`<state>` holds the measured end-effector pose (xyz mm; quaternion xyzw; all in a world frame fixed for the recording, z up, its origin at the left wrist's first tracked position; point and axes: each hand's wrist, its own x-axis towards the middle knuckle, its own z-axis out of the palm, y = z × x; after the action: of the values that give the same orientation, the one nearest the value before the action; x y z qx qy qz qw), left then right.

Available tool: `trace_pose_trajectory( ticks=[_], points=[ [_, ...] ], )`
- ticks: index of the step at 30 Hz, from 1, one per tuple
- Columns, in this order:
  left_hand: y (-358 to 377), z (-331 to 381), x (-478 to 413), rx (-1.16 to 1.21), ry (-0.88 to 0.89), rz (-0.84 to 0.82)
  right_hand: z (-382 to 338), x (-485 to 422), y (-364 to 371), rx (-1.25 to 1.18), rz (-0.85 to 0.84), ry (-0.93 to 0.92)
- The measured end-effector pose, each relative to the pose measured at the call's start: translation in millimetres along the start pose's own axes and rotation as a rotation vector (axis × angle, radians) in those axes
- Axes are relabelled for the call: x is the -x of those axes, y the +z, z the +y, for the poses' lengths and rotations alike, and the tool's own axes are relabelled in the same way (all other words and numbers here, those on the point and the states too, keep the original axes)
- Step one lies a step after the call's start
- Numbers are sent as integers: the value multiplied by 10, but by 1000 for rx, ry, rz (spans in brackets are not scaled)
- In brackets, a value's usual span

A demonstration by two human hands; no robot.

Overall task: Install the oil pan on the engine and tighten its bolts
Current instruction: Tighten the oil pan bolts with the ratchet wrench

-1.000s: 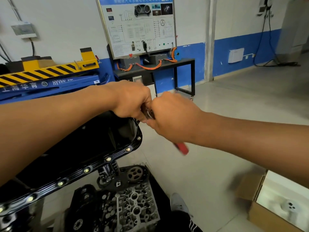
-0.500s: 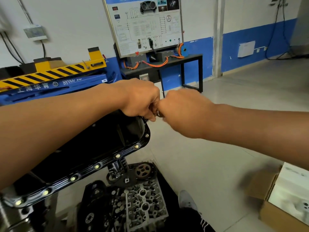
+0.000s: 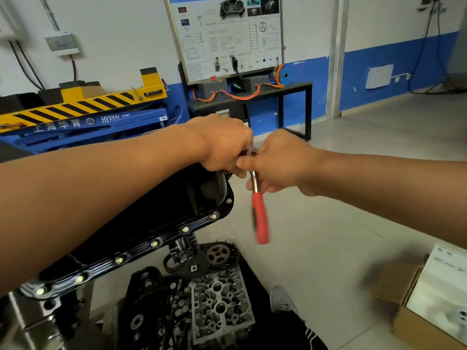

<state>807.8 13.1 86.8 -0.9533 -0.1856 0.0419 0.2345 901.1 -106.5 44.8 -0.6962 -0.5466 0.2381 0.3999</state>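
Oil pan (image 3: 177, 213) is seated, with flange bolts (image 3: 185, 229) fitted. At its far corner, the left hand (image 3: 227, 145) curls over the ratchet (image 3: 259, 218) head and the right hand (image 3: 280, 162) grips the shank. The handle, hidden half a second ago, now hangs down, which suggests a tightening stroke under way.

Red-handled steel ratchet (image 3: 258, 205) at 2 o'clock of the black metal oil pan (image 3: 207, 190); grey metal cylinder head (image 3: 219, 306) on the floor (image 3: 328, 236) at 6, brown cardboard box (image 3: 417, 327) at 4.

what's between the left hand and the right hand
The head view shows the metal head of the ratchet wrench in the narrow gap between the left hand and the right hand; its red handle hangs below.
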Motion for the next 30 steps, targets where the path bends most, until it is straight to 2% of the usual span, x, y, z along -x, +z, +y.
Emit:
trace_pose_trajectory(
  ticks=[3, 4, 6, 9, 11, 15, 16, 17, 18, 23, 25, 27, 28, 30],
  points=[
    [9, 10, -36, 2, 16, -60, 58, 43, -151, 963, 88, -448],
    [14, 15, -46, -1, 25, -68, 61, 51, -185, 1201, 134, -570],
    [27, 18, -54, -4, 33, -63, 53, 63, -227, 1400, 176, -700],
    [48, 18, -52, -43, 25, -31, 72, 23, -245, 1385, 204, -697],
    [70, 25, -46, -51, 4, -12, 90, -7, -247, 1202, 204, -604],
    [72, 45, -58, -85, -39, 11, 102, -44, -169, 196, -2, -78],
    [68, 45, -59, -90, -40, 14, 96, -53, -129, 77, -7, -14],
    [65, 40, -59, -89, -44, 16, 80, -59, -107, 81, 14, -21],
    [64, 38, -59, -81, -47, 11, 76, -68, -105, 204, 55, -86],
    [63, 19, -94, -46, -15, -111, 92, 6, -238, 1258, 212, -599],
    [72, 18, -96, -58, -17, -104, 123, -3, -262, 1427, 214, -697],
    [81, 19, -86, -91, -23, -66, 129, -21, -263, 1375, 221, -648],
    [89, 25, -79, -105, -25, -44, 139, -24, -250, 1272, 232, -584],
    [99, 37, -76, -121, -30, 4, 129, -17, -207, 828, 143, -325]
  ],
)
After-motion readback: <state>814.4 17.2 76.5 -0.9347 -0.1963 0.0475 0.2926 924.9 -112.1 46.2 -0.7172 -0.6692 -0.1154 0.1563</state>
